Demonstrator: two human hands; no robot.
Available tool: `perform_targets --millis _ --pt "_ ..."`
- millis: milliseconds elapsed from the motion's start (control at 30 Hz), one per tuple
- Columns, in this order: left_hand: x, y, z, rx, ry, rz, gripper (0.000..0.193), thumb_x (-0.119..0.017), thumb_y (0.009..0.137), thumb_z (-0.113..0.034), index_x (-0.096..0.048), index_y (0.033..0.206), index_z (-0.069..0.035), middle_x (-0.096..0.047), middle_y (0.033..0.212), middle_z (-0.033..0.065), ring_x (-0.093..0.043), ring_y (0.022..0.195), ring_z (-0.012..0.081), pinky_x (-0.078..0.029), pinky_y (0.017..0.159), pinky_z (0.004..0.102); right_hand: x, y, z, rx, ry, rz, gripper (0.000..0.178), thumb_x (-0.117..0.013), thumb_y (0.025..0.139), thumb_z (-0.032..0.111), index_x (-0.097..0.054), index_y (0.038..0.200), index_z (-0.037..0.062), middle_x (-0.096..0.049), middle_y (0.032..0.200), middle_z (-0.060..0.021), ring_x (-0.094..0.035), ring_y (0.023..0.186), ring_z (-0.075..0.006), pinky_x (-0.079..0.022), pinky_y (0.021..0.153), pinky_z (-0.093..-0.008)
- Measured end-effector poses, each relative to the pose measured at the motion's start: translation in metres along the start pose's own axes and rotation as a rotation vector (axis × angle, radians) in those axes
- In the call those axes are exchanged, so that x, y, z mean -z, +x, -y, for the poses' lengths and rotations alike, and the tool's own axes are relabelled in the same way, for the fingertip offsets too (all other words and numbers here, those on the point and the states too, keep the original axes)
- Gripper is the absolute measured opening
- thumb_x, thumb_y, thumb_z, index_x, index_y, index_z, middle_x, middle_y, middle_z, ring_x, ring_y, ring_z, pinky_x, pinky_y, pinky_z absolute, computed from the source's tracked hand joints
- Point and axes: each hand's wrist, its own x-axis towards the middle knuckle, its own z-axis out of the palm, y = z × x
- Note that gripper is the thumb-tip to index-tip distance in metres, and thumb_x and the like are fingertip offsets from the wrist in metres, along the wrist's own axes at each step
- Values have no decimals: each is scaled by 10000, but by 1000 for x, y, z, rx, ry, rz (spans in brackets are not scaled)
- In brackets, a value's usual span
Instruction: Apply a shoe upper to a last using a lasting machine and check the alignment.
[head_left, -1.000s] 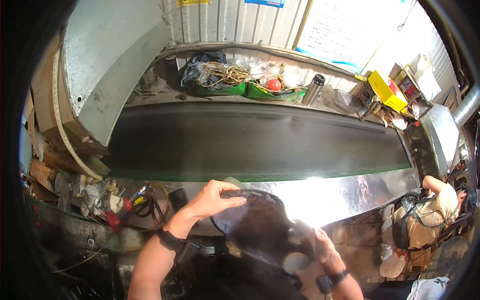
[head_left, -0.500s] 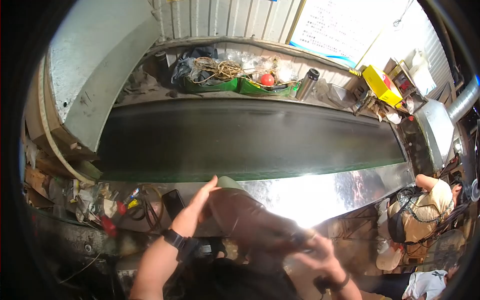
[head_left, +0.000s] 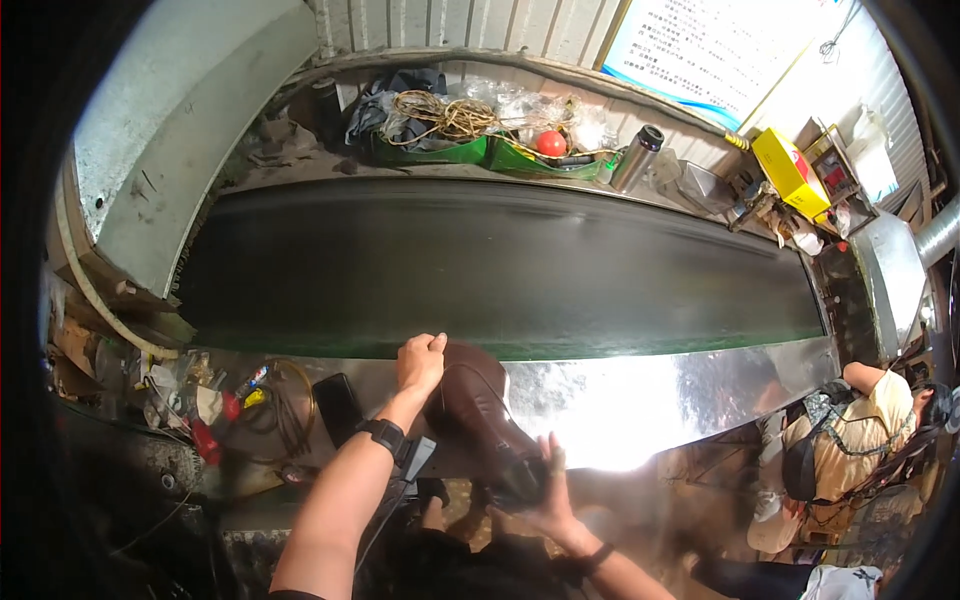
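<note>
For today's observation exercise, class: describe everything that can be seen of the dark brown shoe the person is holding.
The dark brown shoe looks like smooth, slightly glossy leather, with a high ankle-style upper and a darker sole edge. It lies tilted, one end up at the shiny metal rim beside the dark conveyor belt, the other end down toward the person. The left hand grips its upper end with curled fingers; the right hand cups the lower end. Laces or other fine details are too blurred to tell.

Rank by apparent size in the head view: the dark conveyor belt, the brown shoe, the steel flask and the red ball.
1. dark conveyor belt, by far the largest.
2. brown shoe, held by the left hand and right hand; nearness to the camera inflates it.
3. steel flask.
4. red ball, smallest.
</note>
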Motion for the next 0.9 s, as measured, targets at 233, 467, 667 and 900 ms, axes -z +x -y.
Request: perform_targets --millis 233,467,667,900 --pt "10 -69 39 254 -58 199 462 -625 954 -457 -689 983 0 -711 991 225 -664 1000 430 -508 871 506 64 -23 42 129 -200 408 1063 -846 748 94 -208 1583 -64 -258 1636 -277 -288 1514 -415 -229 1240 -532" --pt "-15 -103 -11 208 15 -37 723 -809 749 -485 -614 1248 0 -702 1152 231 -663 1116 390 -510 976 453 79 -21 17 196 -244 493 1040 -855 690 130 -293 1548 -48 -293 1614 -281 -259 1515 -452 -176 1247 -586" --pt "-2 -102 14 307 -271 -86 530 -796 753 -374 -687 1117 -3 -744 1043 184 -713 995 329 -542 886 423 79 -4 18 277 -110 557 1044 -870 739 238 -288 1558 -45 -294 1610 -282 -215 1533 -448 -114 1243 -597" --pt "90 -151 25 223 -605 -286 288 -805 801 -190 -690 1012 -31 -698 897 48 -647 828 141 -540 747 317 45 56 119 -247 370 602 1162 -787 906 314 77 1622 15 -217 1651 -286 -194 1551 -336 -186 1238 -424"
